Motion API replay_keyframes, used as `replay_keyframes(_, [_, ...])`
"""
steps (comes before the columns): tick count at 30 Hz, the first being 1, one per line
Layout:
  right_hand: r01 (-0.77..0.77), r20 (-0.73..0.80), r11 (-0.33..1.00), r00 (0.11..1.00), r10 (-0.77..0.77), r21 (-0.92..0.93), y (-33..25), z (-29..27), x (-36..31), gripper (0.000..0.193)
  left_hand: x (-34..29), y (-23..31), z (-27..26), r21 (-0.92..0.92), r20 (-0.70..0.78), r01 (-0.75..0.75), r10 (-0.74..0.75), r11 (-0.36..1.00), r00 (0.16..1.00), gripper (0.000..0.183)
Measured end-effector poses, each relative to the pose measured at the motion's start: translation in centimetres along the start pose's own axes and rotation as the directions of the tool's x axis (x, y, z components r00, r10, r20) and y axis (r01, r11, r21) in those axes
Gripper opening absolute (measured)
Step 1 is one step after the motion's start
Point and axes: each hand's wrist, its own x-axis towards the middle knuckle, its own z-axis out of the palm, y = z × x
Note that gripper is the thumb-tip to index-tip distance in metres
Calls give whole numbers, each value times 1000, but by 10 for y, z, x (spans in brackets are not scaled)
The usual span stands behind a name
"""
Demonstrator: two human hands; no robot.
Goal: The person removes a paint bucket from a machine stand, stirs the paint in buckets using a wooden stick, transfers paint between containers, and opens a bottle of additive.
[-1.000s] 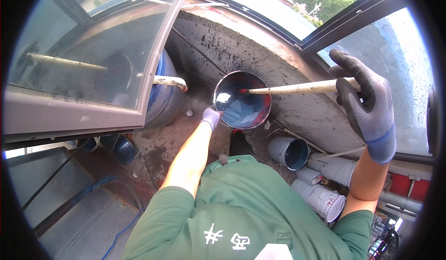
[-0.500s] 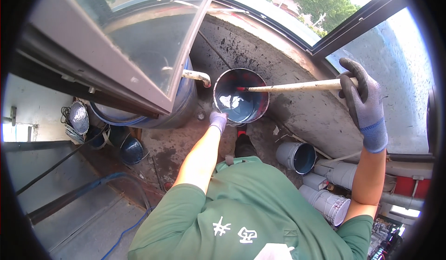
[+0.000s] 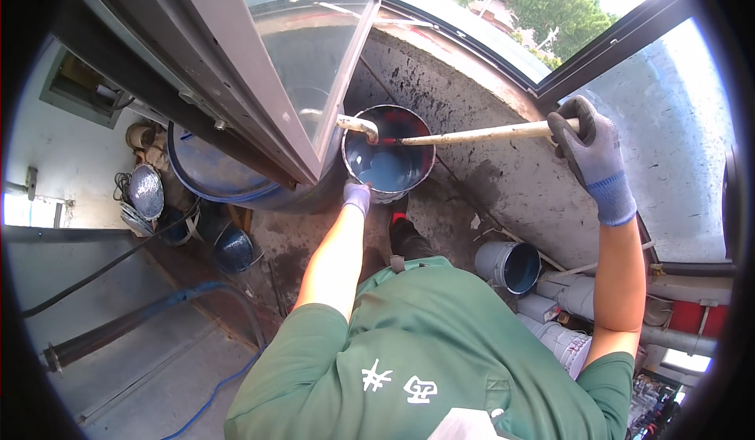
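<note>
A dark-lined bucket (image 3: 392, 194) stands tilted a little towards me, with bluish-grey liquid (image 3: 387, 170) in its bottom. My left hand (image 3: 358, 196), in a grey-purple glove, grips the bucket's near rim, its fingers partly hidden. The bent end of a whitish pipe (image 3: 359, 125) juts over the left side of the bucket's mouth. Out to the right, my right hand (image 3: 586, 145), in a grey glove with dark palm, is closed round the end of a long pale stick (image 3: 480, 135). The stick lies nearly level, its red-marked end over the bucket; its tip is hard to make out.
An open window sash (image 3: 259, 55) overhangs a large blue barrel (image 3: 224, 165) at left. A stained wall (image 3: 472, 94) curves behind the bucket. A grey bucket (image 3: 507, 267) lies tipped at right, near more pale buckets (image 3: 562, 342). Dark pans (image 3: 233, 250) and a blue hose (image 3: 208, 405) are at left.
The bucket has shifted left with my left hand, so its mouth is now under the pipe's end. My right hand and the stick have also moved left. The view has turned slightly.
</note>
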Motion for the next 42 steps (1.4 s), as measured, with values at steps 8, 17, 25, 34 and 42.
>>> replay_keyframes(8, [-90, 84, 996, 992, 92, -24, 24, -19, -11, 24, -81, 28, -51, -189, 233, 134, -88, 973, 969, 47])
replay_keyframes(17, [102, -112, 713, 993, -33, 694, 84, -2, 3, 33, -121, -75, -204, -254, 102, 247, -228, 935, 968, 44])
replay_keyframes(25, [20, 125, 924, 989, -74, 383, 87, 95, 62, 23, -198, -175, -316, 514, -177, 72, 24, 855, 984, 32])
replay_keyframes(34, [348, 336, 910, 849, -408, 225, 116, 184, 126, 17, -262, -236, -330, 231, -304, 157, -82, 960, 949, 41])
replay_keyframes(42, [348, 438, 929, 820, -367, 128, 112, 128, 99, 20, -253, -197, -312, 509, -83, 76, -40, 857, 996, 29])
